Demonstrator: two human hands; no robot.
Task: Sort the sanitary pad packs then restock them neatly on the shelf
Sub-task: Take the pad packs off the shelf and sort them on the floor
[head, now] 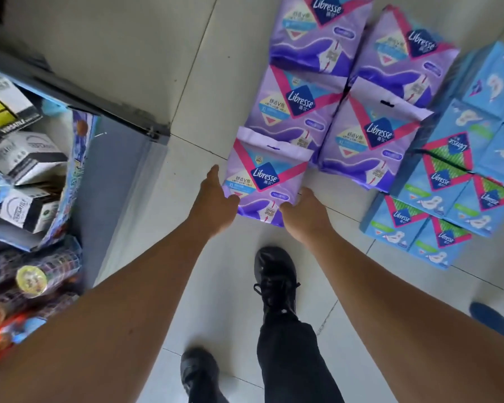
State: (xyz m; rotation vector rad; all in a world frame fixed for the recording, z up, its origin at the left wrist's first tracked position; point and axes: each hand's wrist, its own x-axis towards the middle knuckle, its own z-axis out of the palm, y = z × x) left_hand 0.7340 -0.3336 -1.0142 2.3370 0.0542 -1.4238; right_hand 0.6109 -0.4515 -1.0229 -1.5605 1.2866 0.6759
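Both arms reach down toward the tiled floor (204,82), where the nearest purple pad pack (266,177) lies at the front of a group of purple Libresse packs (326,82) set out in two overlapping columns. The left hand (216,202) holds the pack's left edge, thumb curled onto its face and fingers stretched along the side; the right hand (304,210) grips its lower right corner, fingers tucked out of sight beneath. To the right, blue packs (454,193) lie tiled in rows, touching the purple ones. On the left, a shelf (122,158) holds black-and-white boxes (26,158) and other blurred goods. A black shoe (275,277) stands just below the pack.
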